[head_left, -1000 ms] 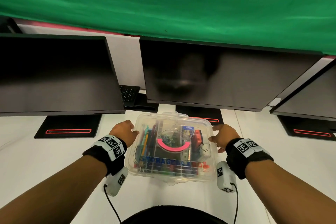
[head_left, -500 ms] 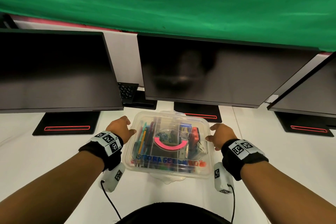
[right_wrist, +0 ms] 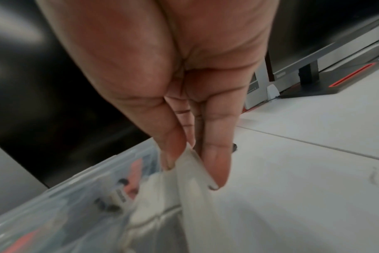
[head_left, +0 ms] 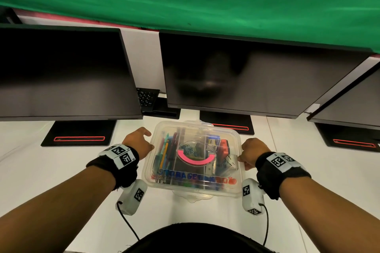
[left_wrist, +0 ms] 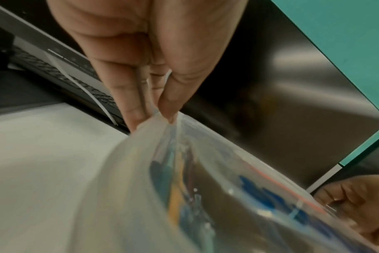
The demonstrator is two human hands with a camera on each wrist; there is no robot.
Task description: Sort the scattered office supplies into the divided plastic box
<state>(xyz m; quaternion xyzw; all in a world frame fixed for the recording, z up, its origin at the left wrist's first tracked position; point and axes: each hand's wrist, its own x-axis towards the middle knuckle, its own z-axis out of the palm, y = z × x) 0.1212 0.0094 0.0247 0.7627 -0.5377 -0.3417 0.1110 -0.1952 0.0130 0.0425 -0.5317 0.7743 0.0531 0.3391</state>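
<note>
A clear divided plastic box [head_left: 236, 144] with its lid on sits on the white desk, filled with pens, clips and a pink handle [head_left: 195, 159]. My left hand [head_left: 138, 142] pinches the box's left rim between thumb and fingers [left_wrist: 132, 109]; the box's blurred corner [left_wrist: 141, 154] fills that view's lower part. My right hand [head_left: 251, 153] pinches the right rim, thumb on top and fingers [right_wrist: 214, 160] under the box's edge [right_wrist: 193, 171]. Both hands grip the box at mid-height of its sides.
Three dark monitors [head_left: 236, 76] stand just behind the box, with black bases [head_left: 80, 132] striped red. A black keyboard [head_left: 147, 96] lies between the left two monitors. White desk [head_left: 41, 170] spreads to both sides. A green cloth hangs behind.
Both hands have gone from resting at the box's sides to pinching its rims. The box sits slightly higher in view, closer to the monitor.
</note>
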